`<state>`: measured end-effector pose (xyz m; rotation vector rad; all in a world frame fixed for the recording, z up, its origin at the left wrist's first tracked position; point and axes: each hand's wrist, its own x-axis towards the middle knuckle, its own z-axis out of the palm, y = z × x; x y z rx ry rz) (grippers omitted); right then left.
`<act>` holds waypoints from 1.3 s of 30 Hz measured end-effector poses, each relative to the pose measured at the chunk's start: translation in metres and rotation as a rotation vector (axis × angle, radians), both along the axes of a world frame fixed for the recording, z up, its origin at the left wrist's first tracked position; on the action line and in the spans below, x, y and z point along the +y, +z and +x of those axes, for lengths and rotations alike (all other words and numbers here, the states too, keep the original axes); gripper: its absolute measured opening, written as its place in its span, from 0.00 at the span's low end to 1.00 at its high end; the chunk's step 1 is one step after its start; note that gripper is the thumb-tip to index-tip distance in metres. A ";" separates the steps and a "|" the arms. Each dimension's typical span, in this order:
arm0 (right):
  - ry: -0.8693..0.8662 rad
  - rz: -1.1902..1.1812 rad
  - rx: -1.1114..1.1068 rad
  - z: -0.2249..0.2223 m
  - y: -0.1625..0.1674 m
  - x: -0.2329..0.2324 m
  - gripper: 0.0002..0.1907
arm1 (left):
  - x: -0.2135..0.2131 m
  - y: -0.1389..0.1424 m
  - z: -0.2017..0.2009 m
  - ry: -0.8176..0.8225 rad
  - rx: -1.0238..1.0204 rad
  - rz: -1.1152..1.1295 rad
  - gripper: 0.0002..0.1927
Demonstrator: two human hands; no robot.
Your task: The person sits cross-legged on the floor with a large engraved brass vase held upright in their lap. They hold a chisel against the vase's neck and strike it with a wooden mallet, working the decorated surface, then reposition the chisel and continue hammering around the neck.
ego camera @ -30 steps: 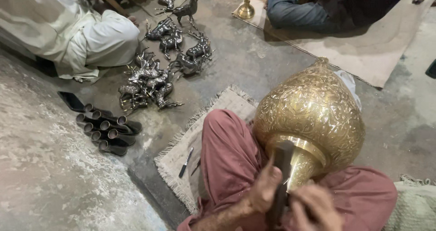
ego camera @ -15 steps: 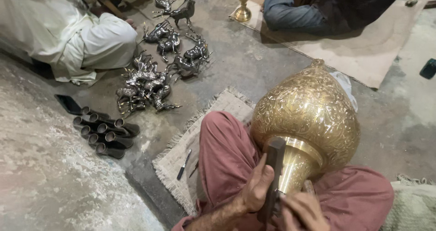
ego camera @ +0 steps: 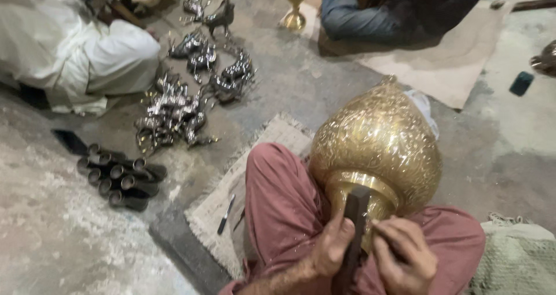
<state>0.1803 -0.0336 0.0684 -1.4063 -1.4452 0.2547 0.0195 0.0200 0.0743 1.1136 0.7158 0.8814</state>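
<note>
A large engraved brass vessel (ego camera: 379,141) lies on its side across my lap, its neck toward me. My left hand (ego camera: 330,248) grips a dark block-shaped tool (ego camera: 353,222) that rests against the vessel's neck rim. My right hand (ego camera: 405,254) sits beside it, fingers curled against the neck and the tool; what it holds, if anything, I cannot make out. My legs are in reddish trousers (ego camera: 284,202).
A frayed mat (ego camera: 231,202) under my knee carries a small dark tool (ego camera: 226,214). Left lie several metal tubes (ego camera: 119,176) and a pile of dark metal animal figures (ego camera: 185,98). A person in white (ego camera: 75,51) sits far left, another person (ego camera: 399,11) beyond a brass goblet (ego camera: 295,5).
The view has shifted slightly. My left hand has slid the dark tool up along the vessel's neck, and my right hand has closed in beside it.
</note>
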 end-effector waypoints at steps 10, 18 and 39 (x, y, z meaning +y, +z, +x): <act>0.078 0.086 -0.024 -0.003 -0.007 0.000 0.15 | -0.001 -0.006 -0.003 0.035 -0.028 0.024 0.35; 0.123 0.110 -0.015 -0.013 -0.005 -0.002 0.15 | 0.007 -0.012 -0.004 0.036 0.026 0.038 0.38; 0.098 0.189 0.022 -0.012 -0.008 0.002 0.12 | 0.003 -0.005 -0.005 0.049 -0.065 0.080 0.34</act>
